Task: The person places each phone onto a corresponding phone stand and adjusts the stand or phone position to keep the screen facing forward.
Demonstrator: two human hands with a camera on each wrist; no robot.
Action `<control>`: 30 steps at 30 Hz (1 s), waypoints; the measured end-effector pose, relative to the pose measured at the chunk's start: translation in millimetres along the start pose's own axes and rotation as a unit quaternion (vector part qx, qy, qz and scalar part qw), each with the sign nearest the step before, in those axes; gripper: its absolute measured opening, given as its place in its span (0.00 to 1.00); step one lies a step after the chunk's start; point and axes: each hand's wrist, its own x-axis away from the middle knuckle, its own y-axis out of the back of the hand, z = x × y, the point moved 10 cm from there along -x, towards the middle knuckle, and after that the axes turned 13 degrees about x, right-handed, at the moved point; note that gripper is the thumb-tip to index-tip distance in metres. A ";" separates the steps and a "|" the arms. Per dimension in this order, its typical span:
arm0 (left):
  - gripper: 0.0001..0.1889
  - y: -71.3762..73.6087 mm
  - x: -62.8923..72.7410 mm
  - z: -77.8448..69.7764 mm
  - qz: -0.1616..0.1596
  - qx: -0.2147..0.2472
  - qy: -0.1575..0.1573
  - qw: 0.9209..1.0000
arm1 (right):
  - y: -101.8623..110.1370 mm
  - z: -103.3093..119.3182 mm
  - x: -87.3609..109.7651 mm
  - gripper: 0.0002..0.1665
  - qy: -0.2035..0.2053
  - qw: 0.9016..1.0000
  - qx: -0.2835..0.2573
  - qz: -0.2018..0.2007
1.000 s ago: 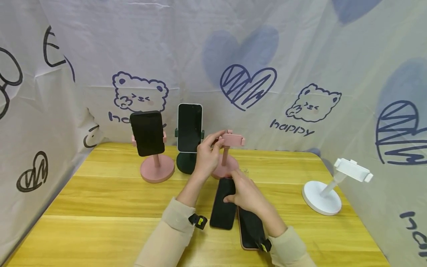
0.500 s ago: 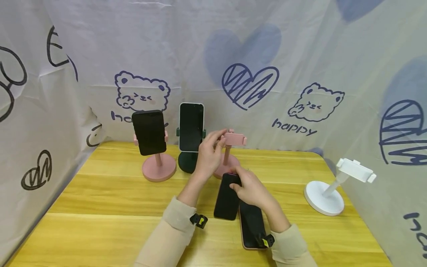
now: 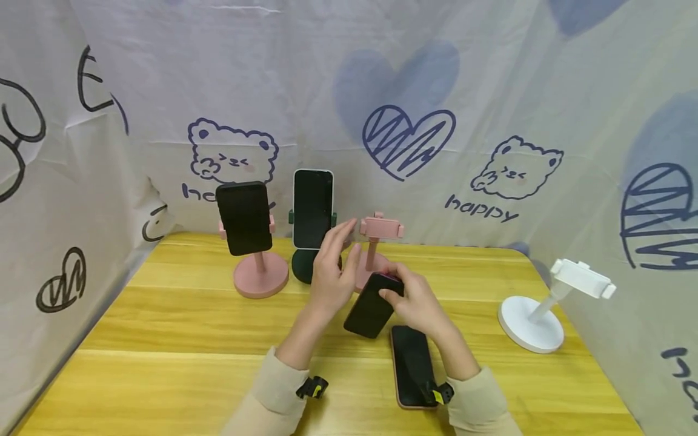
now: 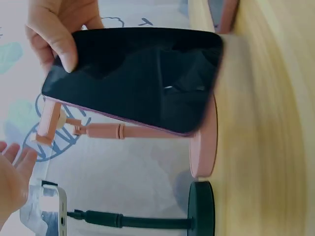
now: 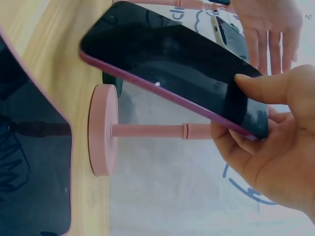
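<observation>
My right hand grips a black smartphone by its top end, thumb on the screen and fingers behind. In the right wrist view the smartphone is lifted and tilted, and its pink-purple side edge shows. Behind it stands a pink phone stand with a bare clamp; its base is partly hidden. My left hand is just left of that clamp, fingers extended and apart from it, holding nothing. In the left wrist view the left hand appears at the edge, beside the pink clamp.
Another smartphone lies face up on the table by my right wrist. At the back left, a black phone sits in a pink stand, beside a white-edged phone in a dark green stand. A white stand is at right.
My right hand has raised the smartphone off the table and tilted it. My left hand has let go of the pink clamp and drawn back slightly toward me.
</observation>
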 end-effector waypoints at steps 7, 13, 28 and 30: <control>0.21 5.4 13.2 2.5 0.051 0.052 0.001 0.997 | 13.1 -2.8 0.8 0.20 -0.023 0.998 -0.037 -0.049; 0.21 0.8 17.3 8.2 0.118 0.069 0.041 0.990 | 23.4 3.3 3.0 0.19 -0.009 0.994 -0.062 -0.086; 0.18 -9.0 26.0 18.0 0.212 0.068 0.120 0.967 | 47.8 17.1 12.9 0.19 0.012 0.969 -0.168 -0.178; 0.17 -8.1 25.8 18.4 0.211 0.076 0.118 0.967 | 50.4 19.6 14.1 0.19 0.026 0.966 -0.175 -0.189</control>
